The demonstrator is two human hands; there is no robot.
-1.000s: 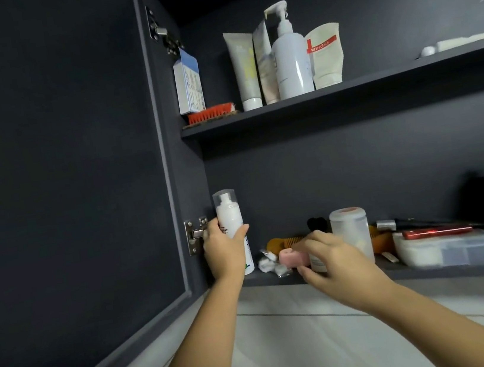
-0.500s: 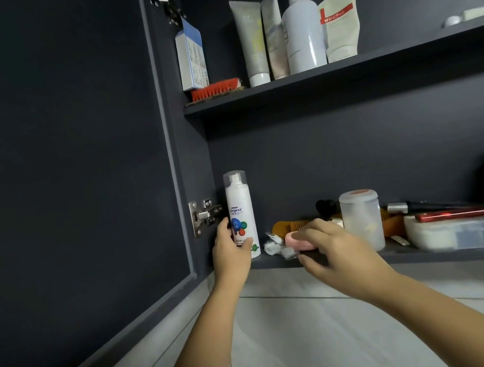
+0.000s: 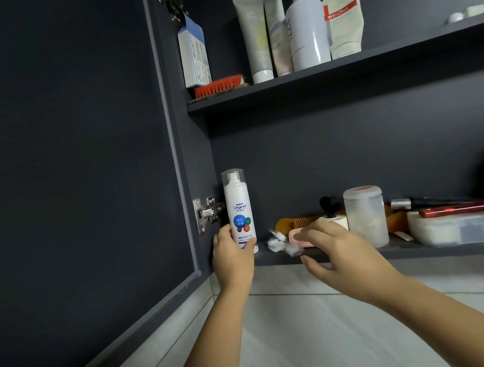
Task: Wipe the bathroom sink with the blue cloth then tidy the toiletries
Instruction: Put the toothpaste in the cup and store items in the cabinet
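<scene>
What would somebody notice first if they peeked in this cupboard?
Probably the white spray bottle with its blue label, standing at the left end of the lower shelf with the left hand gripping its base. Next, the right hand hovering by a small pink thing beside it, and the pump bottle on the upper shelf.

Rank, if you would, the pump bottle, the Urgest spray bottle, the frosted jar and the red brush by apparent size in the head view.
1. pump bottle
2. Urgest spray bottle and frosted jar: about alike, one taller, one wider, so not ranked
3. red brush
</scene>
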